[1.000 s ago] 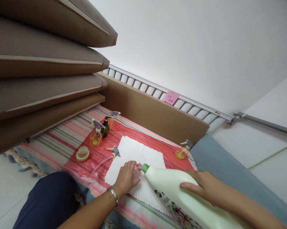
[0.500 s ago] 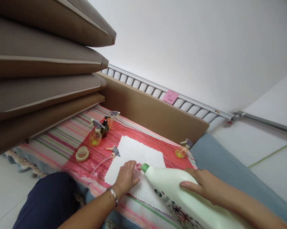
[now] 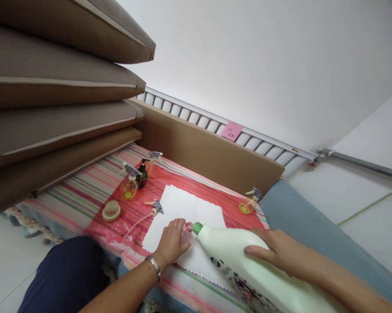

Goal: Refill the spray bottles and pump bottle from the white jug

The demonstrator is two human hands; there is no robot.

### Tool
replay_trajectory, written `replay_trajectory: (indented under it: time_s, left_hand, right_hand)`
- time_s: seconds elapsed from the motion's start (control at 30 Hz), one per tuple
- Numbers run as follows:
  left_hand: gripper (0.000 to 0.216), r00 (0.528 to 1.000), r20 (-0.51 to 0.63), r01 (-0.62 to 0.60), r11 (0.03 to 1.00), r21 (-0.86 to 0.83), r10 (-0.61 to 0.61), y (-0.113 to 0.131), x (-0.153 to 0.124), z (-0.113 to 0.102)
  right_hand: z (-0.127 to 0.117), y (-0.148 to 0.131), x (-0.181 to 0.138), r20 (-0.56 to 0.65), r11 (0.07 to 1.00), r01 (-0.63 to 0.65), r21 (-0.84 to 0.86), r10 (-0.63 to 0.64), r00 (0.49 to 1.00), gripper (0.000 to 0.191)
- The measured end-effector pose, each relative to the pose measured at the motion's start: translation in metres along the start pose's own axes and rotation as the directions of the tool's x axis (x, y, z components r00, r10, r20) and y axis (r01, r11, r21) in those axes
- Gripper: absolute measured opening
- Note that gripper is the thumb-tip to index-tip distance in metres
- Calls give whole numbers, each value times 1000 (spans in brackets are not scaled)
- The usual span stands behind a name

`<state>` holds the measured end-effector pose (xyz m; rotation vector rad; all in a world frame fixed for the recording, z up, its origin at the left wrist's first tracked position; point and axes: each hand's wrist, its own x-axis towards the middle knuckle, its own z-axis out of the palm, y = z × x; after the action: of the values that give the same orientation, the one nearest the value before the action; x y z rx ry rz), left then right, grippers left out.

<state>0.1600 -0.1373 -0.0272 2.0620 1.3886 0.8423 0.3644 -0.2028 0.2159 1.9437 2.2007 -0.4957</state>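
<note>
My right hand (image 3: 280,254) grips a large white jug (image 3: 235,256) with a green neck, tilted so its mouth meets the opening of a small clear pink bottle (image 3: 186,233). Wrapped round that small bottle is my left hand (image 3: 171,241), which holds it on a white cloth (image 3: 186,208). A loose spray head with its tube (image 3: 152,208) lies just left of the cloth on the red plastic sheet (image 3: 230,204).
Two spray bottles and a dark pump bottle (image 3: 135,176) stand at the back left, a round lid (image 3: 111,210) nearer. Another spray bottle (image 3: 250,202) lies at the right. Brown cushions (image 3: 59,87) are stacked on the left, a cardboard board (image 3: 209,152) behind.
</note>
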Motion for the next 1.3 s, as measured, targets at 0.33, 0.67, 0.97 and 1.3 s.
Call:
replay_trajectory:
  time_s: [0.33,0.67,0.97,1.3]
  left_hand:
    - [54,999,-39,-33,999,-9,32,-2,1,3]
    - [50,999,-39,-34,999,-11,34,1,0,0]
    - [51,1000,-18,-19,1000,-4,19,3,-1,-3]
    - [52,999,-23,-26,1000,4,26,2,0,-1]
  right_hand:
    - [3,3,4,-6,1000,-19,-18,19,1000,43]
    - [3,8,3,-15,1000,4,-18,-4,1000,44]
    - [3,7,4,-8,1000,-2,-25,2,1000,42]
    - [3,9,6,-6,1000,-18,-8,18,1000,39]
